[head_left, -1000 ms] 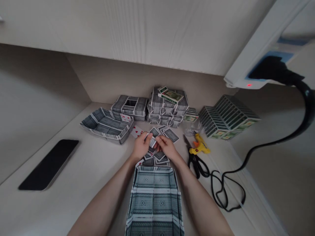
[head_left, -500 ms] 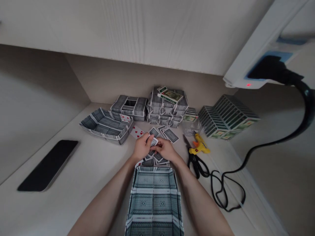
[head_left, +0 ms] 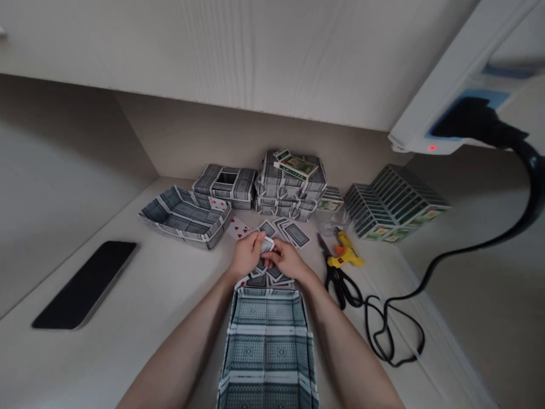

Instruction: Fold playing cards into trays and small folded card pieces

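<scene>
My left hand and my right hand meet over a scatter of loose playing cards on the pale desk. Both pinch one small folded card between their fingertips, fingers curled shut on it. Just in front of my forearms lies a large open tray made of grey-backed cards. More loose cards lie beyond my hands, one face up with red pips.
A second card tray and stacked card boxes stand at the back, with rows of card packs to the right. A yellow glue gun, black scissors and a black cable lie right. A phone lies left.
My hands have drawn slightly closer together and the card between them looks more folded. Everything else stays put.
</scene>
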The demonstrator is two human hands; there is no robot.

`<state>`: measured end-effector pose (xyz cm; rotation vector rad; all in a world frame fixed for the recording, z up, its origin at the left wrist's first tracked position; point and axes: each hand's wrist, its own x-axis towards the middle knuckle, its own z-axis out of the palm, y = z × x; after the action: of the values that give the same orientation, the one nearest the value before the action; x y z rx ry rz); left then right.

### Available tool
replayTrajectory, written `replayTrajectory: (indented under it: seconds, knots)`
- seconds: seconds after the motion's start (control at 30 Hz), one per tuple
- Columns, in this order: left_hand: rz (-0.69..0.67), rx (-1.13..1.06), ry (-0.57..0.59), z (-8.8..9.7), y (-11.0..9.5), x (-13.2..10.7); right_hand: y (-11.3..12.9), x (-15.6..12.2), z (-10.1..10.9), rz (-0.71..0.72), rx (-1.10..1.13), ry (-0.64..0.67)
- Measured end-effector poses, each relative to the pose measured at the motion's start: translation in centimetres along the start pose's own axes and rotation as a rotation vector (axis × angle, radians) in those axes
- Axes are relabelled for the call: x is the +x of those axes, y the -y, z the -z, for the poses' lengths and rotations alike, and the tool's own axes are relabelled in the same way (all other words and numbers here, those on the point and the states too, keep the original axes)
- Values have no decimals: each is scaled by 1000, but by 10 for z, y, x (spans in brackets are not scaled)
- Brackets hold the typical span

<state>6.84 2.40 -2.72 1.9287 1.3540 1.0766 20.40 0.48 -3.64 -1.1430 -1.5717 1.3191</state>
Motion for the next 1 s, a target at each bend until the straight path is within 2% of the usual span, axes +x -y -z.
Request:
replayTrajectory:
  seconds: [0.2, 0.3, 0.53, 0.7, 0.87, 1.0]
  knots:
    - [174, -183, -35, 1, -1, 1, 14, -5, 3, 30, 98, 15]
    - [211, -233, -30, 3, -2, 2, 12, -4, 5, 37, 125, -7]
    - [186, -239, -53, 4, -5, 2, 8, -1, 9, 47, 197, -65]
    - [154, -212, -26, 3, -8, 0, 10, -4, 12, 53, 243, -22]
    - [108, -92, -16, 2, -8, 0, 9, -5, 14, 51, 234, 35]
    - [115, -115, -2, 0, -6, 0, 7, -3, 13, 46, 247, 29]
